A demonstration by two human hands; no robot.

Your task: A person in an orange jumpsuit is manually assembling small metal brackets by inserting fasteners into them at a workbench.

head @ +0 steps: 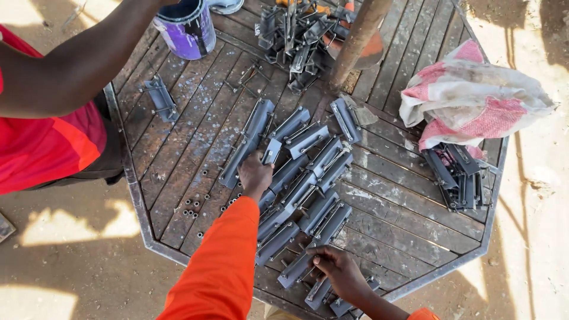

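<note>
Closed around one grey metal bracket [271,151], left hand [255,173], fingers curled over its lower end near the middle of the counter [178,142]. Right hand [339,269] closed loosely too, fingertips pinching the edge of another grey bracket [297,269] at the near rim. Both sleeves bright orange, reaching in from the bottom edge.

Gripped bracket at the upper left of a packed row of similar grey brackets [314,178], laid side by side on a slant across the slatted wooden top, touching one another. Second bracket at the lower end of that same spread, just beside two more at the counter's near edge.

Small dark nuts [192,207] scattered on the boards left of the left hand, apart from the brackets. Single bracket [160,98] alone toward the far left. Tangled heap of brackets [296,35] at the far side, against a slanted rusty pole [358,35]. Purple paint can [186,29] at the far left rim. Pink and white sack [471,98] on the right, with a smaller stack of brackets [459,175] just below it.

Another person's bare arm [71,65] across the upper left, red shirt below it, hand out of view.
</note>
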